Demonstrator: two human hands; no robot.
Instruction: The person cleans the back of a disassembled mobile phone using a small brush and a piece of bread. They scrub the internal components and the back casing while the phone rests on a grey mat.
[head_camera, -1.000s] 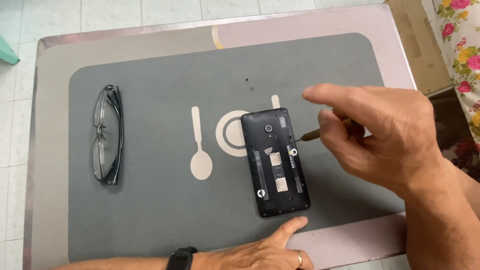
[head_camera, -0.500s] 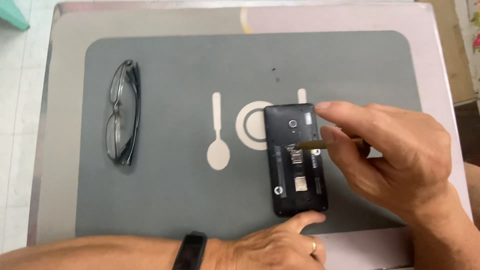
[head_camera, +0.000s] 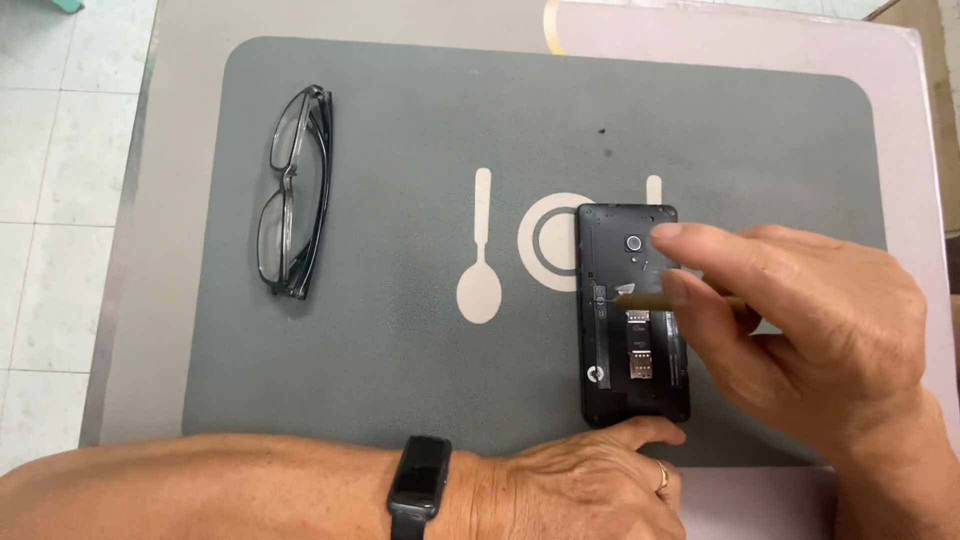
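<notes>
Two hands are seen over a grey mat (head_camera: 400, 380) laid on the bench (head_camera: 180, 60). A thin brownish tool (head_camera: 650, 297) is pinched between the thumb and fingers of the right hand (head_camera: 800, 340), and its tip is set on the left side of the open back of a black phone (head_camera: 630, 310). The phone lies face down and upright on the mat, under and just left of the right hand, with its cover off, so that its card slots and camera lens are shown. The left hand (head_camera: 590, 485) is laid flat on the mat just below the phone, and its thumb is pressed against the phone's lower edge; nothing is grasped by it. A ring is worn on that hand, and a black wristband (head_camera: 418, 485) on its wrist. Folded glasses (head_camera: 290, 195) are placed well to the left of both hands, apart from the phone. White spoon and plate shapes are printed on the mat between the glasses and the phone.
</notes>
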